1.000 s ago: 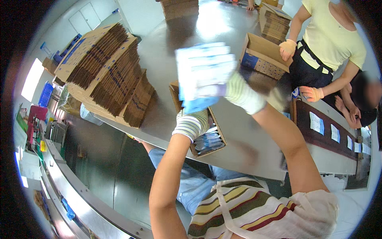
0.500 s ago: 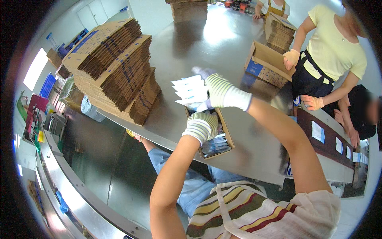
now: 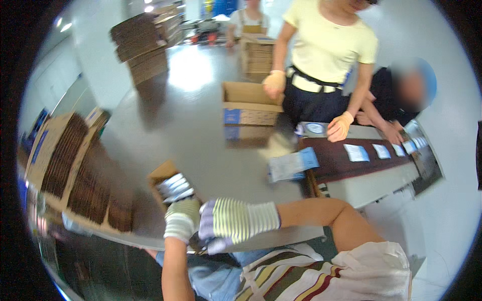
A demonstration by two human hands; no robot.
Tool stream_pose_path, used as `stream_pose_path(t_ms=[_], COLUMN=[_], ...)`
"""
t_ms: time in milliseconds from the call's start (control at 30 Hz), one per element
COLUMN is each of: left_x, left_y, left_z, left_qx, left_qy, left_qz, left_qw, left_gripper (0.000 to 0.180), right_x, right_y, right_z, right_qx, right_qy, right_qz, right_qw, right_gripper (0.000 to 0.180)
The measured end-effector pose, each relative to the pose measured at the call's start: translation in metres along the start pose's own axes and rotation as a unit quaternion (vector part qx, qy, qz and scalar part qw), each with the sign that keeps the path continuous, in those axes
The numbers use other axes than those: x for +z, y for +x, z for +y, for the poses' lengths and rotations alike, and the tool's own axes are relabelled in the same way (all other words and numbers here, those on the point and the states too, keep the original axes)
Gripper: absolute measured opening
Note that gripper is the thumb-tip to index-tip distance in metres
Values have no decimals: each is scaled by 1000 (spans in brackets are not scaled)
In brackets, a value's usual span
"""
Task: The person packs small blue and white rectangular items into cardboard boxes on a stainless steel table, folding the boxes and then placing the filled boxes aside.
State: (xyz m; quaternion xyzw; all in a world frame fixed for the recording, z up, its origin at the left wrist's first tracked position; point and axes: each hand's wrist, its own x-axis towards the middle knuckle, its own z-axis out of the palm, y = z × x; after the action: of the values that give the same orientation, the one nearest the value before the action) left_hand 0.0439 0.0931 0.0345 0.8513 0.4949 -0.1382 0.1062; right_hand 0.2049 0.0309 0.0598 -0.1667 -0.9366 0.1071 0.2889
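Both gloved hands meet low in the centre of the frame, right at the near edge of the steel surface (image 3: 201, 125). The right hand (image 3: 236, 220), in a striped glove, comes in from the right on a bare forearm lying almost level across the picture, elbow bent at lower right. Its fingers curl down and leftward over the edge; whether they grip anything I cannot tell, the glove hides it. The left hand (image 3: 182, 219) rises from the bottom of the frame on an upright forearm, fist-like, knuckles up, pressed against the right hand. Closed, it looks, but what it holds is out of sight.

Just above the hands sits the box (image 3: 168, 183), open-topped cardboard, on the surface. Its long axis runs from upper left to lower right, and silvery packets (image 3: 175, 186) lie stacked inside, their long edges slanting up toward the right.

To the left, a fanned stack (image 3: 75, 170) of flat brown cartons. Right of centre, a blue-and-white pouch (image 3: 292, 165) lies on the surface. Upper centre, a second box (image 3: 251, 105), open, with a person in a yellow shirt (image 3: 326, 45) beside it, and a dark conveyor (image 3: 351, 158) carrying small packets at the right.
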Motion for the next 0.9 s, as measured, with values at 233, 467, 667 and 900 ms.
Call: stream_pose_path(t_ms=[233,467,667,900], left_x=[-11,-7,-4,-10], left_y=[10,13,10,3], left_z=[31,30,29,34], left_qx=[100,129,122,168], left_qy=[46,48,56,19], left_qz=[19,20,22,75], left_qw=[994,990,991,983], left_gripper=[35,40,34,33], right_x=[51,60,65,61], right_y=[-43,-38,-43,-42], right_z=[-17,-32,-32,-33], right_qx=[20,82,95,83], right_qy=[-239,-217,-217,-216], right_qz=[96,87,92,158], right_qw=[966,969,967,960], right_gripper=[14,11,11,13])
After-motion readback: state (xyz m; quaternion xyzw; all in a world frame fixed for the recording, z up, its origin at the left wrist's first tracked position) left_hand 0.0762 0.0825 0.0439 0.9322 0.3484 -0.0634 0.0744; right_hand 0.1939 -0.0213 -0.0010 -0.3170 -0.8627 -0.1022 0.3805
